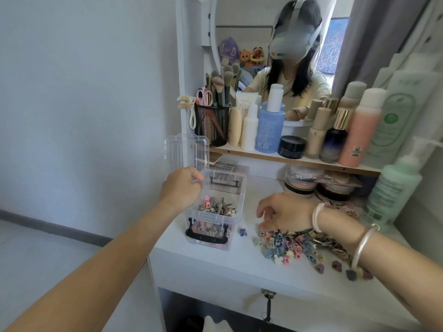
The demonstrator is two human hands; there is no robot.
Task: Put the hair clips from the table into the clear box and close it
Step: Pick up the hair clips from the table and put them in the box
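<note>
A clear box [236, 200] with black latches stands on the white table [215, 262], partly filled with small coloured hair clips [217, 207]. Its clear lid [187, 152] stands upright behind the left corner. My left hand [182, 188] grips the box's left rim where the lid hinges. A pile of pastel hair clips [292, 245] lies on the table to the right of the box, and one blue clip [243, 231] sits alone beside the box. My right hand [285, 213] hovers over the pile's far edge, fingers curled down onto clips; whether it grips one is hidden.
A shelf [299, 161] behind holds bottles [269, 130], a black jar [292, 146] and a mesh brush cup [212, 125]. Jars [302, 182] sit under the shelf. A green pump bottle [393, 188] stands at right. The table's left edge is just beside the box.
</note>
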